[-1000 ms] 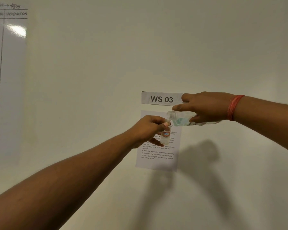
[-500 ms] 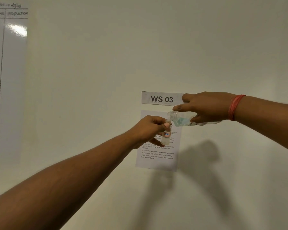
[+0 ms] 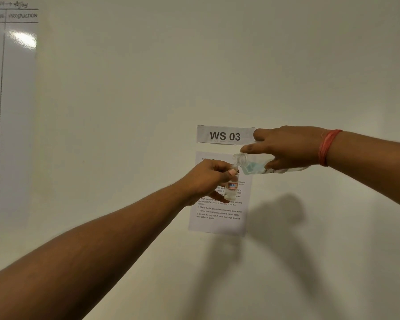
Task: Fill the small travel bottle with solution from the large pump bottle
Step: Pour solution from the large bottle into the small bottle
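Note:
My left hand [image 3: 208, 179] grips the small clear travel bottle [image 3: 231, 189] upright; it has an orange label and no cap. My right hand [image 3: 286, 146] holds the large clear bottle [image 3: 254, 166] tipped on its side, with pale blue solution pooled near its neck. The large bottle's open threaded mouth sits just above the small bottle's opening. No pump head shows on the large bottle. My fingers hide part of both bottles. A red thread band circles my right wrist.
Behind the hands, a "WS 03" label [image 3: 225, 135] and a printed instruction sheet [image 3: 217, 218] hang on the plain white wall. A whiteboard [image 3: 12, 88] with handwriting fills the far left. Both arms cast shadows below the sheet.

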